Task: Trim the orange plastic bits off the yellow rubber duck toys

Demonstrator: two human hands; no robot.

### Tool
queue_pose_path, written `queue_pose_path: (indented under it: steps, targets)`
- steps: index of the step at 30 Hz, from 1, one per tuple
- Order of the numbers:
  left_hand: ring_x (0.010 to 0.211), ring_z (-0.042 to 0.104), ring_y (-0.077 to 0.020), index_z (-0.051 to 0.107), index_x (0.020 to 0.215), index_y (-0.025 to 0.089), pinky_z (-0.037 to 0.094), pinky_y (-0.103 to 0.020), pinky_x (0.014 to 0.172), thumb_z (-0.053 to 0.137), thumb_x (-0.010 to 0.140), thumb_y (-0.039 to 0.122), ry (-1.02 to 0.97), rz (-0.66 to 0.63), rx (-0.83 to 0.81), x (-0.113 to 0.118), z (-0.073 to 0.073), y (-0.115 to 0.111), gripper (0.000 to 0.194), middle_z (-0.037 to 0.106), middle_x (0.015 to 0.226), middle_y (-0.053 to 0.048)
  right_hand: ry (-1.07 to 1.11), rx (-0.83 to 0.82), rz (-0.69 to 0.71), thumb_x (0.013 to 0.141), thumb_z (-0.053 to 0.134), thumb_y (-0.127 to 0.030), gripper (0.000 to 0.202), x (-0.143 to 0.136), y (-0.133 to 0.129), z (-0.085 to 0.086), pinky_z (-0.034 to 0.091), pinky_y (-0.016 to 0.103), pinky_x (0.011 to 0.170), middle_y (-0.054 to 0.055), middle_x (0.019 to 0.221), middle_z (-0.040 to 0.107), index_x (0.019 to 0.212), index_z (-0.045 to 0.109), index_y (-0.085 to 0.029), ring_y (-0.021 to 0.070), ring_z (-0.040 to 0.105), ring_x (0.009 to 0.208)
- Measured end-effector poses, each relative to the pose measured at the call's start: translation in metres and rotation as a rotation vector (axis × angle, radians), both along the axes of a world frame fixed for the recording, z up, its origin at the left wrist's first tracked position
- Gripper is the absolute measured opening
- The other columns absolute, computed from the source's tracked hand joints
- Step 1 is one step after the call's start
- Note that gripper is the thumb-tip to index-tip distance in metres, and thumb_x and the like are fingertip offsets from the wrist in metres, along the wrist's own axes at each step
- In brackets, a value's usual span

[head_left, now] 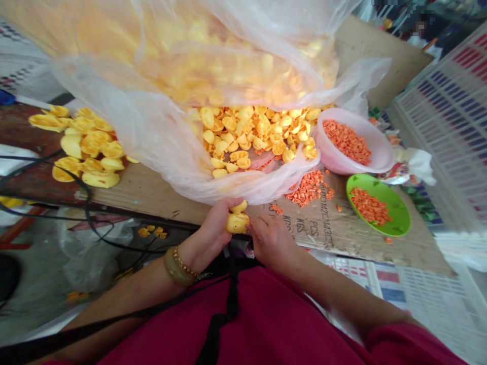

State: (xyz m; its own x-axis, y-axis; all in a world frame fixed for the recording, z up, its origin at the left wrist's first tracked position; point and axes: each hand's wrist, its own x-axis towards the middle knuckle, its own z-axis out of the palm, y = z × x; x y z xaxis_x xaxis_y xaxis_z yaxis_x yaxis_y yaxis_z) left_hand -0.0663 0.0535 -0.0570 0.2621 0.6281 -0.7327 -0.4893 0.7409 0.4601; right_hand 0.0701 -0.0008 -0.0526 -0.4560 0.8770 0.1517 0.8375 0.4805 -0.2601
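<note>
My left hand (215, 225) is wrapped round a yellow plastic toy part (238, 223), rounded, with a smaller bulge at its top. Against the part's right side my right hand (272, 238) has its fingers pinched together; whatever they hold is hidden. Both hands are at the table's near edge, in front of a large clear plastic bag (152, 137). From the bag's mouth spill many hollow yellow toy parts (262, 124). Just right of the bag lies a pile of small orange pieces (312, 187) on the cardboard.
A pink bowl (382, 147) and a green dish (403, 218) hold more orange pieces at the right. More yellow shells (95, 144) lie on the left. Black cables (88, 203) loop over the left edge. White plastic crates (449, 111) stand at the right.
</note>
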Motion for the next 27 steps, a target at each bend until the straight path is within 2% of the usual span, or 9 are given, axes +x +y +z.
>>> queue_pose_path:
  steps: [4, 11, 17, 20, 21, 23, 24, 25, 27]
  targets:
    - [0.040, 0.049, -0.0126, 0.053, 0.056, 0.013, 0.040, -0.024, 0.041, 0.053, 0.074, 0.019, 0.025, 0.010, 0.056, -0.002, 0.003, -0.002, 0.018, 0.054, 0.049, -0.003, -0.046, -0.107, 0.032, 0.088, 0.047, -0.013, 0.019, -0.001, 0.001, 0.006, 0.041, 0.029, 0.060, 0.010, 0.075, 0.065, 0.085, 0.066, -0.013, 0.0196, 0.059, 0.066]
    - [0.040, 0.051, -0.0136, 0.053, 0.059, 0.015, 0.042, -0.024, 0.039, 0.067, 0.061, 0.025, 0.187, -0.034, 0.165, 0.002, 0.003, -0.010, 0.017, 0.056, 0.049, 0.000, -0.186, -0.326, 0.014, 0.076, 0.054, -0.011, 0.020, -0.002, -0.005, 0.021, 0.046, 0.031, 0.064, 0.012, 0.084, 0.068, 0.094, 0.064, -0.010, 0.0238, 0.064, 0.074]
    - [0.040, 0.050, -0.0119, 0.054, 0.063, 0.016, 0.040, -0.021, 0.039, 0.073, 0.056, 0.026, 0.294, -0.032, 0.230, 0.014, -0.007, -0.018, 0.022, 0.056, 0.048, 0.002, -0.174, -0.331, -0.045, 0.073, 0.059, -0.014, 0.023, -0.012, -0.021, 0.000, 0.046, 0.031, 0.059, 0.016, 0.085, 0.069, 0.094, 0.064, -0.007, 0.0254, 0.065, 0.073]
    - [0.041, 0.052, -0.0132, 0.055, 0.068, 0.016, 0.042, -0.022, 0.038, 0.074, 0.058, 0.026, 0.284, -0.144, 0.211, 0.012, -0.010, -0.017, 0.024, 0.058, 0.050, 0.000, 0.037, -0.391, -0.003, 0.078, 0.057, -0.014, 0.010, 0.013, -0.018, -0.014, 0.044, 0.025, 0.057, 0.008, 0.077, 0.071, 0.081, 0.066, -0.012, 0.0178, 0.064, 0.065]
    - [0.042, 0.053, -0.0146, 0.057, 0.073, 0.016, 0.044, -0.024, 0.039, 0.074, 0.060, 0.026, 0.258, -0.197, 0.213, 0.010, -0.011, -0.016, 0.024, 0.059, 0.052, -0.001, 0.122, -0.399, -0.065, 0.081, 0.055, -0.014, 0.013, 0.028, -0.013, -0.017, 0.043, 0.022, 0.056, 0.004, 0.072, 0.070, 0.074, 0.066, -0.014, 0.0145, 0.063, 0.061]
    - [0.046, 0.057, -0.0175, 0.060, 0.084, 0.015, 0.048, -0.027, 0.041, 0.074, 0.062, 0.025, 0.208, -0.285, 0.246, 0.006, -0.010, -0.010, 0.028, 0.061, 0.055, -0.002, 0.218, -0.345, -0.346, 0.087, 0.051, -0.016, 0.025, 0.066, 0.001, -0.022, 0.041, 0.018, 0.055, -0.001, 0.063, 0.068, 0.066, 0.066, -0.016, 0.0107, 0.060, 0.056]
    - [0.048, 0.059, -0.0186, 0.061, 0.090, 0.015, 0.049, -0.027, 0.042, 0.073, 0.063, 0.024, 0.192, -0.307, 0.267, 0.004, -0.009, -0.007, 0.031, 0.062, 0.057, -0.003, 0.196, -0.277, -0.553, 0.089, 0.050, -0.018, 0.028, 0.085, 0.009, -0.025, 0.041, 0.018, 0.055, 0.000, 0.062, 0.067, 0.066, 0.066, -0.016, 0.0108, 0.061, 0.057]
    - [0.049, 0.060, -0.0189, 0.061, 0.094, 0.015, 0.050, -0.028, 0.043, 0.072, 0.065, 0.022, 0.183, -0.309, 0.286, 0.003, -0.008, -0.004, 0.032, 0.063, 0.058, -0.003, 0.162, -0.224, -0.685, 0.090, 0.049, -0.021, 0.029, 0.102, 0.017, -0.027, 0.041, 0.020, 0.057, 0.002, 0.066, 0.069, 0.069, 0.068, -0.016, 0.0123, 0.062, 0.060]
    - [0.050, 0.061, -0.0187, 0.061, 0.097, 0.014, 0.051, -0.028, 0.045, 0.068, 0.069, 0.022, 0.153, -0.280, 0.303, 0.002, -0.005, 0.002, 0.030, 0.063, 0.060, -0.003, 0.085, -0.159, -0.852, 0.091, 0.051, -0.028, 0.028, 0.127, 0.032, -0.033, 0.042, 0.023, 0.060, 0.006, 0.072, 0.071, 0.075, 0.070, -0.015, 0.0162, 0.063, 0.066]
